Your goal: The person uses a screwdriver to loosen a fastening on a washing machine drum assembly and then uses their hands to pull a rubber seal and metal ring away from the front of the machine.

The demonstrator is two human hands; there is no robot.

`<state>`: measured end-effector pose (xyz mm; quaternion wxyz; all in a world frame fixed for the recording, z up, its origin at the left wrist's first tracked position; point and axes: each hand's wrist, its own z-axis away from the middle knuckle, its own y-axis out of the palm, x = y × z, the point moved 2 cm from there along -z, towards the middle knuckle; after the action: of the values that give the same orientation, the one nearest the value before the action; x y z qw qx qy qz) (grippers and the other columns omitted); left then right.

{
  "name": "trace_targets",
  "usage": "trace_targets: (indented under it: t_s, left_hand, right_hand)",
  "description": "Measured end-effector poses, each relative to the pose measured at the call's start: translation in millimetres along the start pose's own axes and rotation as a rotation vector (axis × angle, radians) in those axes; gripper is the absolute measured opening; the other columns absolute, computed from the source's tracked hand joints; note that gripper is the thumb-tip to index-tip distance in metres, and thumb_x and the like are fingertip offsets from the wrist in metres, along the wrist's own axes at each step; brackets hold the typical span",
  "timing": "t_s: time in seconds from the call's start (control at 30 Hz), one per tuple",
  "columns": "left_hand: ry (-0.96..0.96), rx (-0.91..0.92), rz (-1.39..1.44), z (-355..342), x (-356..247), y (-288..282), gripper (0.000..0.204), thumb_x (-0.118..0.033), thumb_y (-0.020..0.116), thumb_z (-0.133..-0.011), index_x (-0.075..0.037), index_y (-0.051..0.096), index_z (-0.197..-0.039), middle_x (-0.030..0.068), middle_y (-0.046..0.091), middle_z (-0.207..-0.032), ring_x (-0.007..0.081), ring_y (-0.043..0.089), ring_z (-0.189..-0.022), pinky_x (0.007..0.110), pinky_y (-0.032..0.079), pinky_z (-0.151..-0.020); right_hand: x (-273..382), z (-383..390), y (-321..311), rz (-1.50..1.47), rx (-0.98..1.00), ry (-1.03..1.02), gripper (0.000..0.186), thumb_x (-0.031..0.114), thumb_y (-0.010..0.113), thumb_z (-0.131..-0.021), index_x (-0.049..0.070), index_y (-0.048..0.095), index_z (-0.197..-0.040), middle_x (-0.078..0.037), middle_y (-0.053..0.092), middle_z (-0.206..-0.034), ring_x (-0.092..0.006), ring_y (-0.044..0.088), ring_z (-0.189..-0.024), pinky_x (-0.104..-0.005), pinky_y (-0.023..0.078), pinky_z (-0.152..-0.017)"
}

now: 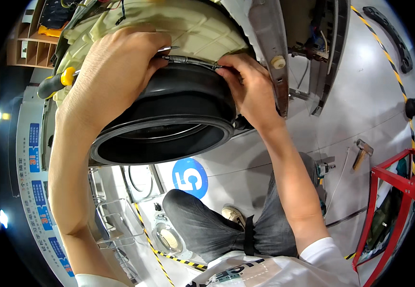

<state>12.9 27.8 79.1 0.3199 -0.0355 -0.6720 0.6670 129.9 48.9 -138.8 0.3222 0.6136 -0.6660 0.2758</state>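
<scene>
A black rubber door gasket point(183, 103) sits round the mouth of a washing machine's cream plastic tub point(195, 31). Along its upper edge runs a metal wire clamp with a coil spring point(179, 59). My left hand point(116, 62) is closed round a screwdriver point(57, 83) with a black and yellow handle; its tip shows past my fingers, just above the spring. The fingertips of that hand are at the spring's left end. My right hand point(248, 81) pinches the clamp at the spring's right end, against the gasket. The palm side of my left hand is hidden.
The machine's grey cabinet edge point(272, 52) stands right beside my right hand. A hammer point(362, 152) lies on the floor at right, near a red metal frame point(391, 191). Wire racks point(116, 222) and a round part point(169, 237) are at lower left. Yellow-black tape marks the floor.
</scene>
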Motion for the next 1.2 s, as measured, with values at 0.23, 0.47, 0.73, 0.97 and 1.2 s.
trace_targets:
  t_s: [0.23, 0.47, 0.73, 0.97, 1.2]
  left_hand:
    - [0.07, 0.0, 0.005, 5, 10, -3, 0.017, -0.003, 0.067, -0.087, 0.001, 0.065, -0.103, 0.0205, 0.065, -0.095, 0.0414, 0.062, -0.094, 0.046, 0.049, -0.083]
    - [0.076, -0.104, -0.008, 3, 10, 1, 0.015, -0.005, 0.065, -0.091, 0.002, 0.065, -0.104, 0.022, 0.065, -0.095, 0.0419, 0.061, -0.093, 0.046, 0.049, -0.082]
    - [0.025, 0.057, -0.003, 3, 11, -1, 0.014, -0.01, 0.069, -0.092, 0.0, 0.065, -0.101, 0.0199, 0.066, -0.09, 0.0399, 0.064, -0.086, 0.045, 0.05, -0.078]
    - [0.041, 0.068, -0.062, 1, 14, -3, 0.017, -0.014, 0.07, -0.093, -0.001, 0.065, -0.104, 0.0197, 0.068, -0.09, 0.0374, 0.067, -0.081, 0.045, 0.051, -0.073]
    - [0.108, -0.051, 0.007, 2, 15, 3, 0.017, -0.015, 0.069, -0.094, 0.0, 0.064, -0.101, 0.0204, 0.065, -0.083, 0.0356, 0.065, -0.075, 0.045, 0.048, -0.069]
  right_hand:
    - [1, -1, 2, -0.025, 0.007, -0.012, 0.013, 0.0, 0.073, -0.088, 0.0, 0.067, -0.1, -0.012, 0.07, -0.092, -0.0264, 0.068, -0.079, -0.0327, 0.053, -0.066]
    - [-4, -3, 2, -0.01, -0.021, -0.083, 0.013, -0.001, 0.073, -0.088, -0.002, 0.068, -0.1, -0.013, 0.07, -0.092, -0.0253, 0.069, -0.079, -0.0305, 0.053, -0.065]
    - [-5, -1, 3, -0.049, -0.019, -0.035, 0.012, -0.002, 0.072, -0.088, -0.003, 0.069, -0.1, -0.013, 0.071, -0.091, -0.0243, 0.069, -0.079, -0.0301, 0.054, -0.066]
    - [0, -1, 4, -0.068, -0.028, 0.001, 0.009, 0.007, 0.071, -0.09, 0.0, 0.07, -0.095, -0.014, 0.071, -0.089, -0.0332, 0.068, -0.083, -0.0385, 0.053, -0.074]
    - [-1, -3, 3, -0.069, -0.035, -0.023, 0.009, 0.003, 0.072, -0.088, -0.001, 0.07, -0.096, -0.014, 0.071, -0.09, -0.0306, 0.069, -0.082, -0.036, 0.053, -0.073]
